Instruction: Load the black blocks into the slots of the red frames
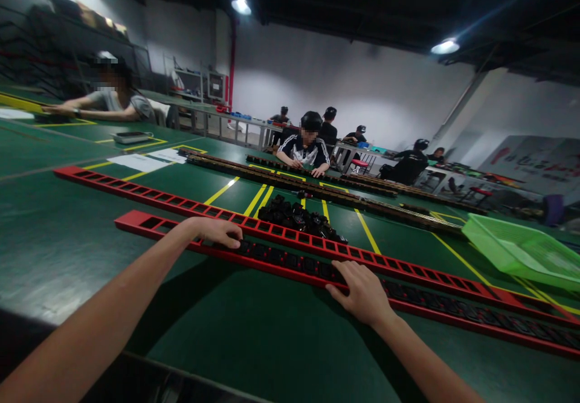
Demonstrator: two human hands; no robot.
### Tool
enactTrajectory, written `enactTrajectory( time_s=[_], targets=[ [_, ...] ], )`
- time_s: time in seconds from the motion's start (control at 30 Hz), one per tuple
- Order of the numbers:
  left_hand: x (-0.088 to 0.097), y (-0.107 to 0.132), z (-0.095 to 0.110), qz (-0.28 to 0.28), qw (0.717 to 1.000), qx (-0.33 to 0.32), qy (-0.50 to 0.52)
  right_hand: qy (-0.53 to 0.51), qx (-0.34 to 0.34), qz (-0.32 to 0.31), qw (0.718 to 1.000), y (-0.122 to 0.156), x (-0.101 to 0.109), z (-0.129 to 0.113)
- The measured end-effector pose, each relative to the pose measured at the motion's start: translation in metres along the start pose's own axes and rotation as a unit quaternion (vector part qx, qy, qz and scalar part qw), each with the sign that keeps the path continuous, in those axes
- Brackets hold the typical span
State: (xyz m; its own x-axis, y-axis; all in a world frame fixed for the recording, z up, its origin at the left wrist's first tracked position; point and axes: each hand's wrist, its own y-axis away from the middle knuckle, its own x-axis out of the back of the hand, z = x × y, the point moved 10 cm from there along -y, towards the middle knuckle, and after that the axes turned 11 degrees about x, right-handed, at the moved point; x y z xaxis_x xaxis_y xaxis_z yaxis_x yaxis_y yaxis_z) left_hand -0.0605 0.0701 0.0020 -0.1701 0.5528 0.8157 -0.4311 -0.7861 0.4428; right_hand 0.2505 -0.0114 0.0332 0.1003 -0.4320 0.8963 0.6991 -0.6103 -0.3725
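Across the green table [272, 342], a farther red strip [287, 240] and a nearer red strip [281, 269] are laid side by side, their long axes slanting from far left to near right. Beyond both, at the right, a green basket [498, 249] is set. A heap of black parts [294, 216] is piled just past the farther red strip, which is left lying between it and both hands. The nearer red strip is straddled by the right hand [360, 288], thumb and fingers parted over its near rim; whether it is squeezed cannot be told. Over the same strip the left hand [217, 232] is bent, fingers curled; whether anything is pinched is hidden. Between the hands, black pieces [292, 260] are seated in a row; the open slots toward the left end are nearer the left hand.
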Motion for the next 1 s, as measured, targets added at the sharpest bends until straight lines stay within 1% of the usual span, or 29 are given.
enactTrajectory(
  time_s=[0.13, 0.3, 0.43, 0.57, 0.7, 0.77, 1.0],
  targets=[
    [-0.002, 0.0, 0.001, -0.004, 1.0, -0.003, 0.003, -0.001, -0.004, -0.007, 1.0, 0.0, 0.0, 0.0],
    [-0.002, -0.003, -0.002, 0.0, 1.0, 0.002, 0.004, -0.002, -0.004, -0.005, 1.0, -0.001, 0.003, -0.001],
    [-0.002, -0.007, -0.001, 0.011, 1.0, -0.012, -0.013, -0.008, -0.007, 0.006, 1.0, -0.001, 0.007, -0.002],
    [-0.004, -0.008, 0.008, 0.023, 0.999, -0.018, -0.018, -0.007, -0.008, 0.009, 1.0, -0.001, 0.008, -0.002],
    [-0.003, -0.007, 0.024, 0.059, 0.998, -0.026, -0.013, -0.01, -0.008, 0.01, 1.0, -0.001, 0.008, -0.002],
    [-0.004, -0.009, 0.029, 0.07, 0.997, -0.029, -0.011, -0.013, -0.011, 0.007, 1.0, -0.001, 0.007, -0.001],
    [-0.006, -0.016, 0.028, 0.083, 0.995, -0.049, -0.004, -0.017, -0.019, -0.007, 1.0, -0.001, 0.005, -0.001]
  ],
)
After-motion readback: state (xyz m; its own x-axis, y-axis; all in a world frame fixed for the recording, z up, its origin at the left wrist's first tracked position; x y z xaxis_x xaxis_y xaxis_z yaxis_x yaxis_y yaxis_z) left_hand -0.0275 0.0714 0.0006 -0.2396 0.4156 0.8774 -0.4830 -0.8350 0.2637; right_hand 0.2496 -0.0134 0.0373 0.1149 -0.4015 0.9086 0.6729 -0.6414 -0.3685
